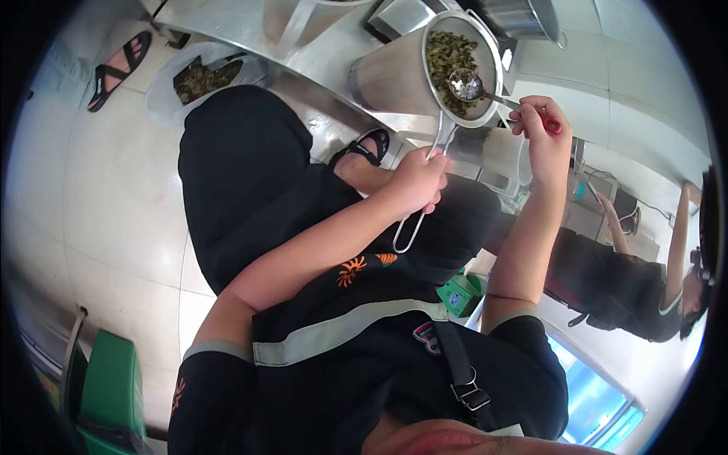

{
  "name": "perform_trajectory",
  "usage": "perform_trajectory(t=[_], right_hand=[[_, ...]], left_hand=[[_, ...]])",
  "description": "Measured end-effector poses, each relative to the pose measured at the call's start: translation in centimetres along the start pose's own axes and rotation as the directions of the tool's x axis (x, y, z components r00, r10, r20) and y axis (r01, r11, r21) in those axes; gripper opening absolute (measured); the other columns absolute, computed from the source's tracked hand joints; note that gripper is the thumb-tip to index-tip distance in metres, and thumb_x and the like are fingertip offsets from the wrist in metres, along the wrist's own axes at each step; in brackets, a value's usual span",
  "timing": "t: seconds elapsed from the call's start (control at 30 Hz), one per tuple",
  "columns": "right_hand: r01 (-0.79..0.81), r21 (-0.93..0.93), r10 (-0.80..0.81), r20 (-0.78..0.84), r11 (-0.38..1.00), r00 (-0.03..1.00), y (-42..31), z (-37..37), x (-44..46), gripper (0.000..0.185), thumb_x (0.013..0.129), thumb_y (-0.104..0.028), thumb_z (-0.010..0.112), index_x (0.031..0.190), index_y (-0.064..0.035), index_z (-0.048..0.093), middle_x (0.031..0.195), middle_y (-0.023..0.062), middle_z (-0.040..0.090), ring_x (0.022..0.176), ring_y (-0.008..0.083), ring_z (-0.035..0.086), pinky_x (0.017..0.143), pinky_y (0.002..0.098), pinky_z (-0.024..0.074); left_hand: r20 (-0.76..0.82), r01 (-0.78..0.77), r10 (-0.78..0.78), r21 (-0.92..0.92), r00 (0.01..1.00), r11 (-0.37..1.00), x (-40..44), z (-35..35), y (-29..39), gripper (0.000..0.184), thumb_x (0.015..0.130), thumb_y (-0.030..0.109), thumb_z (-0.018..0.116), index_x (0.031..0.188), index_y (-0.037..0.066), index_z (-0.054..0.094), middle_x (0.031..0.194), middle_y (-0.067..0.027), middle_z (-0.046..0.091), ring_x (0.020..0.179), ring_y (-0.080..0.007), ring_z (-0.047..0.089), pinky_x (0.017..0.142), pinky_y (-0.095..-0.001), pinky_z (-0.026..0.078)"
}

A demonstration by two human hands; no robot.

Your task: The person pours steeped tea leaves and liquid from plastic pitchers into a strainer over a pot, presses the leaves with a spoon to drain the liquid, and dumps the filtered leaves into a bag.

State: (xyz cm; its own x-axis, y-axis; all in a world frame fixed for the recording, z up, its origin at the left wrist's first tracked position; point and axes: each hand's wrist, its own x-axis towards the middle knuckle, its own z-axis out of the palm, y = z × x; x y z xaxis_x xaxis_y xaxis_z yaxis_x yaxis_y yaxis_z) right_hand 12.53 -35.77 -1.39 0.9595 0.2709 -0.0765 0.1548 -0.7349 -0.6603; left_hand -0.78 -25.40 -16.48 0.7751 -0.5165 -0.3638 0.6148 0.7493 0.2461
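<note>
A fine-mesh strainer (489,57) holds wet, dark green leaves (447,57) at the upper middle. My left hand (418,180) is closed round its long wire handle, whose looped end (408,233) sticks out below the fist. From the right, my right hand (540,120) grips a metal ladle (465,85) by its red-tipped handle. The ladle's round bowl rests on or just above the leaves inside the strainer. A tall metal container (388,80) is directly behind the strainer.
A steel counter (227,30) runs along the top, with a metal pot (523,17) at the upper right. On the floor stand a plastic bag of dark leaves (201,80) and a green bin (111,379). Another person in black (607,284) works at the right.
</note>
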Motion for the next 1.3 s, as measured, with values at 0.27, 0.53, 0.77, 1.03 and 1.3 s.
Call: perform_trajectory(t=[0.27,0.53,0.77,1.03,1.3], right_hand=[[0.341,-0.474,-0.381,0.013,0.811,0.924,3.1,1.3,2.7,0.007,0.088,-0.004,0.061,0.093,0.0001,0.062,0.066,0.0052,0.057,0.059,0.0082,0.049,0.055,0.024,0.0408],[0.465,-0.414,-0.473,0.091,0.783,0.876,0.0,2.4,-0.4,0.006,0.079,-0.001,0.064,0.083,-0.0031,0.061,0.066,0.0095,0.058,0.055,0.0221,0.055,0.053,0.0324,0.0446],[0.561,-0.46,-0.559,0.158,0.688,0.814,0.3,0.2,0.9,0.003,0.082,0.003,0.06,0.084,0.0008,0.059,0.07,0.0087,0.059,0.058,0.0135,0.053,0.054,0.0272,0.0423],[-0.054,0.385,0.092,-0.08,0.921,0.992,9.3,1.2,5.2,0.009,0.086,-0.009,0.057,0.082,-0.0014,0.06,0.069,0.0076,0.063,0.059,0.0122,0.057,0.055,0.0272,0.0437],[0.129,0.368,-0.03,-0.262,0.921,0.965,6.2,-0.7,2.6,0.007,0.088,-0.004,0.056,0.084,-0.0002,0.06,0.075,0.0074,0.063,0.063,0.0138,0.06,0.056,0.0251,0.0446]], left_hand=[[-0.039,0.011,-0.009,0.051,0.999,0.999,-0.3,0.1,0.5,0.018,0.101,0.023,0.036,0.097,0.008,0.044,0.063,0.0006,0.04,0.04,-0.0088,0.036,0.035,-0.027,0.034],[-0.067,0.036,-0.03,0.09,0.997,0.995,-0.3,0.2,0.8,0.019,0.102,0.024,0.036,0.096,0.008,0.044,0.063,0.0002,0.04,0.041,-0.0098,0.037,0.036,-0.0288,0.034],[-0.072,0.036,-0.031,0.073,0.997,0.997,-0.3,0.1,0.6,0.019,0.103,0.023,0.036,0.096,0.008,0.044,0.063,-0.0004,0.041,0.042,-0.0101,0.038,0.036,-0.0284,0.034],[-0.067,0.033,-0.028,0.087,0.997,0.996,-0.5,0.5,1.0,0.019,0.103,0.023,0.036,0.094,0.008,0.044,0.064,-0.0001,0.041,0.041,-0.0096,0.037,0.036,-0.0279,0.033],[-0.081,0.047,-0.039,0.1,0.996,0.994,-0.6,0.6,1.1,0.019,0.103,0.024,0.035,0.095,0.01,0.045,0.063,0.0002,0.04,0.042,-0.0093,0.037,0.037,-0.0273,0.033]])
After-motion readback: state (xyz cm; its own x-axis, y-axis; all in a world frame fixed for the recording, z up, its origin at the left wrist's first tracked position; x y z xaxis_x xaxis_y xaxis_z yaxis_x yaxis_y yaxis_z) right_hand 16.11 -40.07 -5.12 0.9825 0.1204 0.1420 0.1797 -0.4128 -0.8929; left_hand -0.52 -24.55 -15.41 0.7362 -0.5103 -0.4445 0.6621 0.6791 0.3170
